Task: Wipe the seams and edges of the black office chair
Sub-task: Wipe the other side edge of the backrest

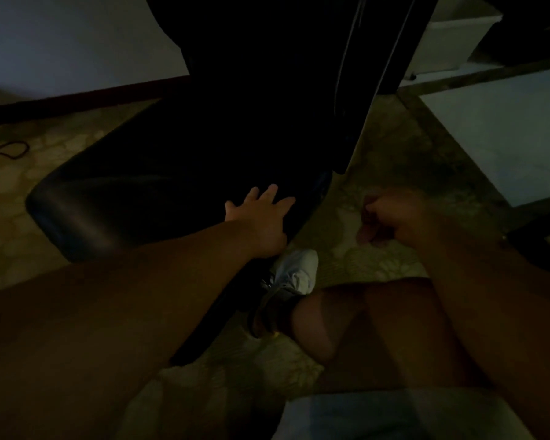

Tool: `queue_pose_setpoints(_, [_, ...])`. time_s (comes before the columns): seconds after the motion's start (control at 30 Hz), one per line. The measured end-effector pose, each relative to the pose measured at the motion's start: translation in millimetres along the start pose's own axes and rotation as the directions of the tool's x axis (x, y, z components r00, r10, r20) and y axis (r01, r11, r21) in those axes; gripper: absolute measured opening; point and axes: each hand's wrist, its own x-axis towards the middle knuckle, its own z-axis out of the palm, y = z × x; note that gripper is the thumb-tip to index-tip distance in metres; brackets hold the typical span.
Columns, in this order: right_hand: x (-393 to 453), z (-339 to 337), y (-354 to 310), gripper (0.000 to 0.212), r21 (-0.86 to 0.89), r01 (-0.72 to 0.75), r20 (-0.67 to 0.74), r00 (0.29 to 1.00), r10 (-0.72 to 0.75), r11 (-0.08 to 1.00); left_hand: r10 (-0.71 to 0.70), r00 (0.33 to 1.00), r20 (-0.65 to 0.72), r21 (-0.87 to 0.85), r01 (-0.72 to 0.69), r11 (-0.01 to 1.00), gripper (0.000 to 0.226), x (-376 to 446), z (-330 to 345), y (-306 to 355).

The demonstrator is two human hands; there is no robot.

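Observation:
The room is dim. The black office chair (178, 160) fills the middle of the view, its padded seat stretching left and its back rising to the top edge. My left hand (261, 217) lies flat with spread fingers on the seat's right edge. My right hand (391, 217) hovers to the right of the chair, over the floor, with its fingers curled in a fist. Whether it holds a cloth is hidden by the dark and blur.
A patterned floor (378, 147) surrounds the chair. My foot in a white shoe (294, 274) stands by the seat's edge. A white box (451, 42) and a pale panel (505, 131) sit at the right. A dark cable (10, 150) lies at the left by the wall.

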Motion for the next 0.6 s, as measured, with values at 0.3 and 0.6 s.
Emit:
queue_pose_setpoints(0.3, [36.1, -1.1, 15.3, 0.035, -0.104, -0.073, 0.073, 0.994, 0.08, 0.992, -0.031, 0.999, -0.019, 0.173, 0.033, 0.984, 0.081, 8.4, 10.1, 2.8])
queue_pose_setpoints(0.6, [53.1, -3.8, 44.9, 0.041, 0.077, -0.156, 0.154, 0.978, 0.143, 0.985, -0.027, 1.0, 0.015, 0.247, 0.022, 0.969, 0.122, 31.7, -6.8, 1.7])
